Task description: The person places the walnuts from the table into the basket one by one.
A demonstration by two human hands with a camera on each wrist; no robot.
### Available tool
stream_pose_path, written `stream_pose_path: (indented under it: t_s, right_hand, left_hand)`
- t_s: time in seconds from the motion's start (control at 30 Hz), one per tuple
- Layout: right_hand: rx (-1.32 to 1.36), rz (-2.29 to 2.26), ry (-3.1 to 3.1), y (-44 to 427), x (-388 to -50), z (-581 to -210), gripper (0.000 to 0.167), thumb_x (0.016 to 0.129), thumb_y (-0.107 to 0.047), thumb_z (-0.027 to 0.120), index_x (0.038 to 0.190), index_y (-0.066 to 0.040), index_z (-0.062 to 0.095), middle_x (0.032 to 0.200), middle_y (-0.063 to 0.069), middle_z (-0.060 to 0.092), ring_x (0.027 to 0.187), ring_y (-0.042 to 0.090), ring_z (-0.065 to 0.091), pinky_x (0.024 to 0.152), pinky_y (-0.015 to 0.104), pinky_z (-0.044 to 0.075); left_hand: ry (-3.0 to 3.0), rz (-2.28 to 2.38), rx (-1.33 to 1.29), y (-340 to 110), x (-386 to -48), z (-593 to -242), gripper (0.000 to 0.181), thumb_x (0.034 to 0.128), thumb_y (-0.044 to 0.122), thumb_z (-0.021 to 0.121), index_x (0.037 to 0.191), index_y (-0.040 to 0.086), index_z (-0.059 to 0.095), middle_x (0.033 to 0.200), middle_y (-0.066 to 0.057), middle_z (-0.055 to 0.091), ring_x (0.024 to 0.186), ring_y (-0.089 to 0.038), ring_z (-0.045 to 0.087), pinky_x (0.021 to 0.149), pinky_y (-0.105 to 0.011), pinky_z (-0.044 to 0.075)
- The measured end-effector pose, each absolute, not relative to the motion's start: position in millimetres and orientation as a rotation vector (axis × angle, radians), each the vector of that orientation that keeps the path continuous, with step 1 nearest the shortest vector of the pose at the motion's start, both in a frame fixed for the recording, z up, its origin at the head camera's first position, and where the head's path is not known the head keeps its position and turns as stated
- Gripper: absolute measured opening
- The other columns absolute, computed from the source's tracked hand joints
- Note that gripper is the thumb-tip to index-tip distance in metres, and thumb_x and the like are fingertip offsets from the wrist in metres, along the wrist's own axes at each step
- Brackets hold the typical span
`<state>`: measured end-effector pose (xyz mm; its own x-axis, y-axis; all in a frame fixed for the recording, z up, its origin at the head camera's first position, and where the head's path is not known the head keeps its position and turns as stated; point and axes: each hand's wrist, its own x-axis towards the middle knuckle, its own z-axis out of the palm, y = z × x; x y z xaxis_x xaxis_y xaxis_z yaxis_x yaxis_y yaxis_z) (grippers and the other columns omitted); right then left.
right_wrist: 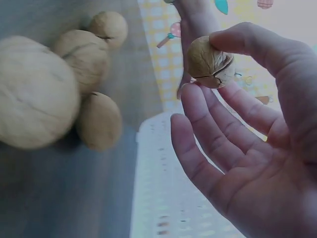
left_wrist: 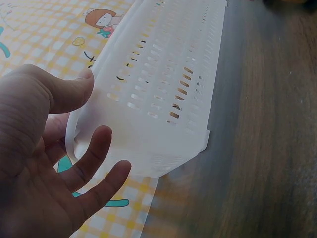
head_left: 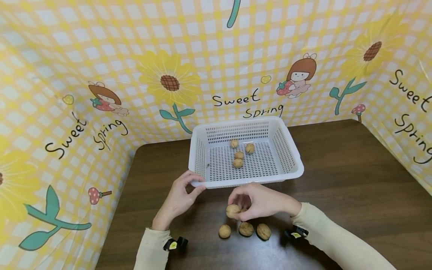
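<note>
My right hand [head_left: 258, 201] pinches a walnut [right_wrist: 210, 62] between thumb and fingertips, just in front of the white plastic basket [head_left: 293, 174] and above the table. Beneath and nearer than that hand lie several more walnuts [head_left: 246, 228], one of them partly hidden by the fingers in the head view. At the basket's front left corner, my left hand [head_left: 179, 197] grips the rim; the left wrist view shows its thumb on one side and fingers on the other. Several walnuts [head_left: 237, 163] sit on the basket's perforated bottom.
The dark wooden table [head_left: 337, 180] extends on both sides of the basket. A yellow checked cloth [head_left: 216, 67] with printed sunflowers and lettering rises behind and beside the table. Each wrist carries a small black device [head_left: 175, 244].
</note>
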<state>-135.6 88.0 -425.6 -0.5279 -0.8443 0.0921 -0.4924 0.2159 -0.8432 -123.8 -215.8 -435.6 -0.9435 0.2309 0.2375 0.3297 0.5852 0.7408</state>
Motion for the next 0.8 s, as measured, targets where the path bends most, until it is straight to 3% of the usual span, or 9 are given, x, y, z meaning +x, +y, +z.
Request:
stream_pose_path:
  t_s: [0.33, 0.63, 0.8]
  right_hand:
    - [-1.209, -1.257, 2.125, 99, -145, -402, 0.029, 0.092, -0.02, 0.082, 0.12, -0.021, 0.075, 0.094, -0.007, 0.076, 0.083, 0.005, 0.071, 0.078, 0.03, 0.063]
    - [-1.205, -1.267, 2.168, 113, -168, -360, 0.036, 0.092, -0.015, 0.081, 0.126, -0.01, 0.074, 0.113, 0.002, 0.077, 0.093, 0.011, 0.071, 0.085, 0.032, 0.063]
    - [-1.166, -1.251, 2.207, 119, -185, -347, 0.036, 0.091, -0.016, 0.083, 0.126, -0.01, 0.076, 0.12, 0.004, 0.076, 0.095, 0.013, 0.073, 0.088, 0.031, 0.062]
  left_hand:
    - [-2.698, -1.288, -0.477, -216, -123, -436, 0.014, 0.0961, 0.011, 0.08, 0.108, 0.018, 0.078, 0.114, 0.004, 0.071, 0.106, -0.016, 0.064, 0.09, -0.039, 0.053]
    - [-2.703, -1.302, -0.47, -216, -123, -437, 0.013, 0.0967, 0.013, 0.08, 0.108, 0.018, 0.078, 0.114, 0.005, 0.071, 0.106, -0.016, 0.064, 0.091, -0.043, 0.054]
    - [-2.714, -1.297, -0.466, -216, -123, -436, 0.013, 0.097, 0.014, 0.08, 0.109, 0.019, 0.078, 0.115, 0.005, 0.071, 0.107, -0.016, 0.064, 0.091, -0.04, 0.054]
